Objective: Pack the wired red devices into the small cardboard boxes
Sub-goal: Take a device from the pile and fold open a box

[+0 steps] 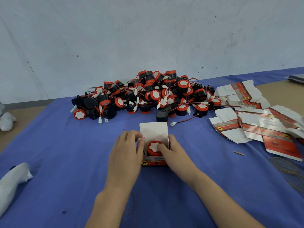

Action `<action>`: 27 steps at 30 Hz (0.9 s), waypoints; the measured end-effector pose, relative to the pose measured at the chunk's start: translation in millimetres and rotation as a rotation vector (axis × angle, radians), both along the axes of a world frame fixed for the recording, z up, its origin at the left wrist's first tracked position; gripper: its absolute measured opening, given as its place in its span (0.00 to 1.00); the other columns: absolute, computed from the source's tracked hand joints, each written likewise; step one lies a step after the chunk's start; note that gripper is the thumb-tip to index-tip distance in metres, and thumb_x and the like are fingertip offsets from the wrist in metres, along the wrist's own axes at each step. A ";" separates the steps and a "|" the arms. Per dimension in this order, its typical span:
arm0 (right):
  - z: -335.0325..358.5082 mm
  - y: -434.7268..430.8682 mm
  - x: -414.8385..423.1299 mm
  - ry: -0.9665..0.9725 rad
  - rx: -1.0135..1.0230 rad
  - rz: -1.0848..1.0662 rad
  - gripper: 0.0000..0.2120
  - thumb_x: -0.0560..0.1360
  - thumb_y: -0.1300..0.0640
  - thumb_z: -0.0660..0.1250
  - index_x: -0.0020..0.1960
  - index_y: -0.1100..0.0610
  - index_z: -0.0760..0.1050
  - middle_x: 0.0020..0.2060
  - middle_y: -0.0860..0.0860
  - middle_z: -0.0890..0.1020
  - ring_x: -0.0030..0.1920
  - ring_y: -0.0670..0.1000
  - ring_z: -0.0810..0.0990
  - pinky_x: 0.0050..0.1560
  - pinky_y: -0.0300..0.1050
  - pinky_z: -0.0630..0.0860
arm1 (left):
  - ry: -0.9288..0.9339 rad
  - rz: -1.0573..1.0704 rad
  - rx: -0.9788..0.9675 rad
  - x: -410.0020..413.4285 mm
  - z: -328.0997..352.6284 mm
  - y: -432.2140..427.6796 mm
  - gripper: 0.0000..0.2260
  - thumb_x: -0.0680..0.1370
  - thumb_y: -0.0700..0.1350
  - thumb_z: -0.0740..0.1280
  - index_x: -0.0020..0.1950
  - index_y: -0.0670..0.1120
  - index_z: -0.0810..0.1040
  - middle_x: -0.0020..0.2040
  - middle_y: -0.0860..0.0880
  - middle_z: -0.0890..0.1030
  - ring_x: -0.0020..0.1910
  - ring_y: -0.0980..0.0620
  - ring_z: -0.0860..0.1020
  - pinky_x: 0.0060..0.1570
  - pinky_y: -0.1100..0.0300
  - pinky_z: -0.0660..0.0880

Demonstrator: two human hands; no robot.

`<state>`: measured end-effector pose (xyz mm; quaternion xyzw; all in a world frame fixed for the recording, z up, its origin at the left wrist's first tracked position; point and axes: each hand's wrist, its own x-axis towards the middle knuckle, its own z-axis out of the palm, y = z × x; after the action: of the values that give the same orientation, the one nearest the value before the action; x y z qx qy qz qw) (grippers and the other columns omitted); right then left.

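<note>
From the head camera, the left hand curls its fingers round the left wall of the small cardboard box, thumb tip at the edge of the upright white flap. The right hand wraps curled fingers round the right wall, thumb on the white top of the red device sitting in the box between both hands (its wire is hidden). Beyond the fingertips lies the pile of devices, with flat box blanks to the right hand's far side

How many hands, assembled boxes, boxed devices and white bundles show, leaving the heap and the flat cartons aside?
2 hands: left hand, right hand
1 assembled box
1 red device inside it
2 white bundles
Total: 6
</note>
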<state>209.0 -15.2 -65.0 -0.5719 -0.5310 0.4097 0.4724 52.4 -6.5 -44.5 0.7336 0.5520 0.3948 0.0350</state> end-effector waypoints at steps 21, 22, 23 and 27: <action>0.5 -2.8 -4.5 -0.070 0.020 -0.045 0.07 0.79 0.50 0.64 0.56 0.45 0.71 0.53 0.43 0.81 0.56 0.47 0.79 0.57 0.52 0.79 | 0.320 0.110 -0.073 13.3 -5.4 0.3 0.14 0.82 0.46 0.55 0.65 0.53 0.73 0.58 0.53 0.74 0.53 0.53 0.74 0.41 0.59 0.74; 0.7 -3.2 -4.5 -0.076 0.020 -0.042 0.06 0.79 0.50 0.64 0.55 0.45 0.70 0.53 0.43 0.81 0.56 0.47 0.79 0.57 0.51 0.79 | 0.296 0.116 -0.062 12.8 -5.2 -1.2 0.14 0.82 0.46 0.54 0.65 0.52 0.72 0.58 0.53 0.75 0.52 0.53 0.75 0.39 0.59 0.74; 1.0 -3.7 -4.5 -0.082 0.020 -0.040 0.06 0.79 0.50 0.64 0.55 0.45 0.70 0.53 0.43 0.81 0.55 0.46 0.79 0.57 0.51 0.79 | 0.294 0.125 -0.049 11.8 -5.0 -2.3 0.14 0.81 0.47 0.54 0.64 0.51 0.73 0.56 0.53 0.76 0.51 0.53 0.75 0.37 0.60 0.72; 3.4 -4.3 -5.6 -0.106 0.023 -0.041 0.06 0.80 0.49 0.64 0.56 0.47 0.70 0.53 0.45 0.81 0.56 0.48 0.79 0.57 0.53 0.79 | 0.396 0.158 -0.066 9.4 -5.5 -2.1 0.12 0.83 0.49 0.53 0.61 0.53 0.73 0.53 0.54 0.76 0.49 0.54 0.74 0.36 0.62 0.69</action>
<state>203.5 -19.5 -61.6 -0.5980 -0.5481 0.3629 0.4586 61.8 -8.6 -50.0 0.7499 0.6165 0.2260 -0.0813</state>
